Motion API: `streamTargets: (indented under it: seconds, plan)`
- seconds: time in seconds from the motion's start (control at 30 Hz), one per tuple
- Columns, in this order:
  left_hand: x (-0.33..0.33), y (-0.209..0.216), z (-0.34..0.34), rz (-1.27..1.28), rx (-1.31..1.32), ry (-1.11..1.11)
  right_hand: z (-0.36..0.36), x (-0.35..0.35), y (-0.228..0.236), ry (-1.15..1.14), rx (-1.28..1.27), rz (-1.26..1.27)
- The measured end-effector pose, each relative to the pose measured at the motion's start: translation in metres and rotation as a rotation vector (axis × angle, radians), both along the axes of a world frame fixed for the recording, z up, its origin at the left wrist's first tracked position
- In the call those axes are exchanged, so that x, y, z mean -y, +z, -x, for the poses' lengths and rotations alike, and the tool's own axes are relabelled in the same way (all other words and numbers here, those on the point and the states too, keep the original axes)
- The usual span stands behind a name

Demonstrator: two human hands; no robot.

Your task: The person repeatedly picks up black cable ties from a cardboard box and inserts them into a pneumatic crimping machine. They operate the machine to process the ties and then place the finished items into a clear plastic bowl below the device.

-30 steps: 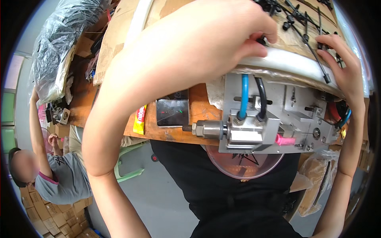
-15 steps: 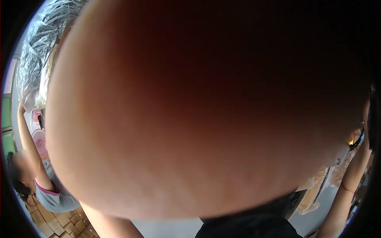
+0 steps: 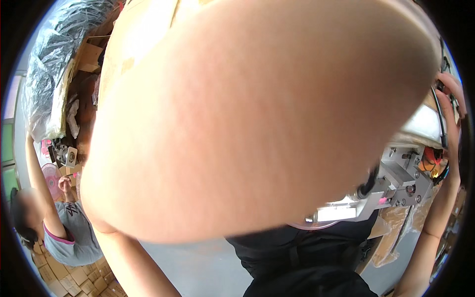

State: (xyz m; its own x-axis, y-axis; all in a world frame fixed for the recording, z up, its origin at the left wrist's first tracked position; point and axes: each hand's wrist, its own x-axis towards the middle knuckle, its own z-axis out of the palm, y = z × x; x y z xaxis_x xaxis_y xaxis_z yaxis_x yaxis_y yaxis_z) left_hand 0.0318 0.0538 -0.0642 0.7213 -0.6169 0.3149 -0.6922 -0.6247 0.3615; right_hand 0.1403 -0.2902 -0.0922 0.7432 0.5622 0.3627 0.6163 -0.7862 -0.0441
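My left arm (image 3: 138, 267) rises from the lower left into a large, blurred stretch of skin that fills the middle of the view. The fingers of my left hand are hidden in it, and what it touches cannot be seen. At the right rim is my right hand (image 3: 451, 96), its fingers bent around something dark beside black cables; what it holds is too cut off to name. Below that hand a silver metal machine fixture (image 3: 396, 180) with screws and a block-shaped body shows past the blurred skin.
At the left a co-worker in a grey shirt (image 3: 76, 237) reaches one arm up to clear plastic sheeting (image 3: 54, 64). A pink fan (image 3: 51, 175) stands behind. Cardboard boxes (image 3: 69, 282) lie lower left. Crumpled plastic film (image 3: 393, 242) hangs below the fixture.
The blurred skin has shifted up and brightened, uncovering the metal fixture, my right hand's fingers and the tabletop at left. The co-worker's second hand has come into view.
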Motion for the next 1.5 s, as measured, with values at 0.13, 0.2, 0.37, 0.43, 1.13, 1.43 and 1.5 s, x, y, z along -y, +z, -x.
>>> streamTargets:
  seconds: [0.13, 0.2, 0.37, 0.43, 1.13, 1.43, 1.5]
  plan:
    - [0.001, -0.001, -0.005, 0.029, 0.012, 0.015, 0.009, -0.016, 0.003, 0.058, -0.015, -0.099]
    - [0.001, -0.007, -0.017, 0.063, 0.014, -0.011, 0.011, -0.017, 0.012, 0.139, -0.003, -0.056]
    - [-0.003, 0.000, -0.009, 0.055, -0.002, 0.050, 0.009, -0.032, 0.005, 0.242, 0.046, -0.171]
    - [-0.004, 0.000, -0.011, 0.070, -0.005, 0.062, 0.012, -0.034, 0.006, 0.254, 0.054, -0.199]
    - [0.109, -0.058, 0.117, 0.131, 0.292, 0.420, 0.104, 0.061, 0.003, 0.416, -0.170, -1.250]
    - [0.189, -0.116, 0.139, -0.015, 0.037, 0.557, 0.135, 0.049, -0.007, 0.459, -0.258, -1.271]
    - [0.193, -0.117, 0.136, -0.044, 0.052, 0.574, 0.138, 0.045, -0.007, 0.423, -0.217, -1.276]
